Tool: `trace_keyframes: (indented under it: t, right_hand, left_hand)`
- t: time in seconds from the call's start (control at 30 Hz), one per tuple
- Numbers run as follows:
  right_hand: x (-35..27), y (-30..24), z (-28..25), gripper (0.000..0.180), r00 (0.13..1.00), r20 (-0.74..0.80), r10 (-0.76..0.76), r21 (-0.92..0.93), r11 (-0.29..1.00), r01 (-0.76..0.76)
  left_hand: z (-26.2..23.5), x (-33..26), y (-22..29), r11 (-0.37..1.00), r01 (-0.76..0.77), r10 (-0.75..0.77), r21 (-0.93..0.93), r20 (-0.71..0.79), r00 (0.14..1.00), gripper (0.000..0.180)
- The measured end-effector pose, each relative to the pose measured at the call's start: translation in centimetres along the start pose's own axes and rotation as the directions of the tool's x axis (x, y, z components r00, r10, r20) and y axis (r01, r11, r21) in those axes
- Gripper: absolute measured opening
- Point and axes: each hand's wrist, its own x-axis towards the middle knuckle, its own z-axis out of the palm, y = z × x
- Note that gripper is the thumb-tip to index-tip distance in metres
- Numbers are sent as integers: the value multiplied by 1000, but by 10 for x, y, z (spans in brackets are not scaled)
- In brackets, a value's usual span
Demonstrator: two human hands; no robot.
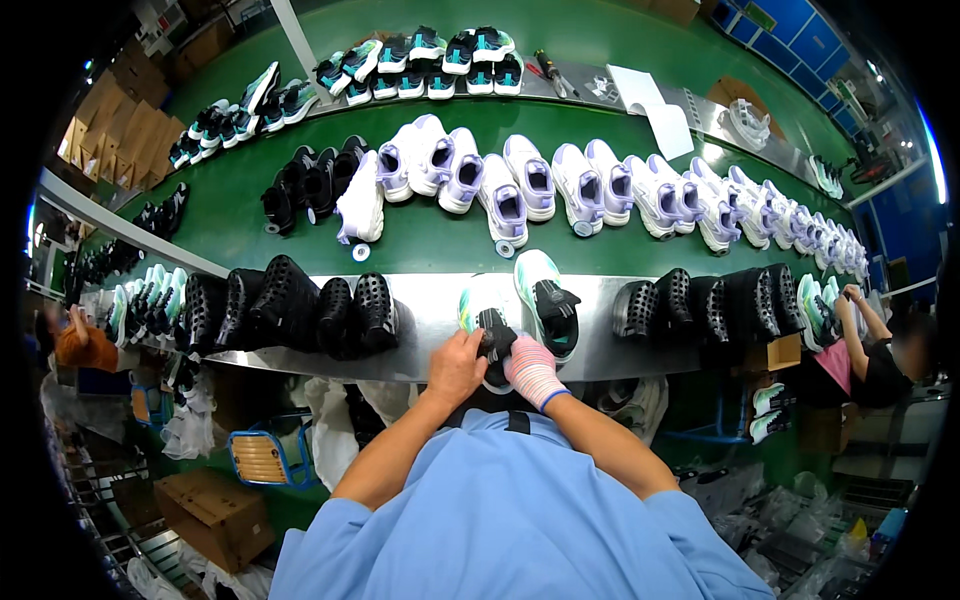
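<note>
A white and green sneaker (481, 302) with a black tongue and collar lies on the metal strip in front of me, its toe pointing away. My left hand (456, 366) is bare, its fingers closed on the black upper from the left. From the other side my right hand (534, 372), in a striped pink and white glove, pinches the same black part. The hands partly cover the heel and opening. Just right of it, untouched, sits a matching sneaker (540, 285) with its black tongue folded out.
Black shoes stand along the metal bench (425, 300), at left (275, 305) and right (708, 305). Beyond, a row of white and lilac sneakers (505, 200) covers the green belt (430, 250). Co-workers are at far left (80, 340) and far right (865, 345). A stool (262, 458) stands below left.
</note>
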Motion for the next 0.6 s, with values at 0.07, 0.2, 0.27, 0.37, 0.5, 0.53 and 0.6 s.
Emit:
trace_keyframes:
  t: [0.07, 0.2, 0.27, 0.37, 0.5, 0.53, 0.6]
  right_hand:
    - [1, -8, 3, 30, 999, -21, -31, -92, 995, 29]
    - [6, -11, -2, 27, 1000, 15, -5, -88, 996, 6]
    - [7, -12, -3, 28, 1000, 26, 14, -62, 998, -12]
    - [12, -5, -5, 31, 998, 35, 49, 40, 998, -50]
    - [15, 8, 5, 35, 1000, 22, 2, 125, 992, -5]
    - [16, 9, 5, 37, 1000, 19, -7, 146, 989, 5]
    - [12, 10, 9, 37, 998, 56, 0, 139, 990, -8]
  left_hand:
    - [3, 6, -15, 939, 212, -231, -270, -41, 972, 29]
    - [-8, 26, -16, 934, 175, -215, -313, -99, 972, 16]
    - [-8, 27, -16, 981, 101, -112, -167, -59, 992, 25]
    - [-12, 14, -5, 980, -10, -12, -199, -111, 994, 48]
    - [18, -9, -12, 824, 488, -464, -288, 150, 873, 99]
    - [21, -3, -10, 827, 462, -420, -320, 196, 886, 105]
    - [27, 3, -8, 842, 462, -414, -279, 215, 885, 103]
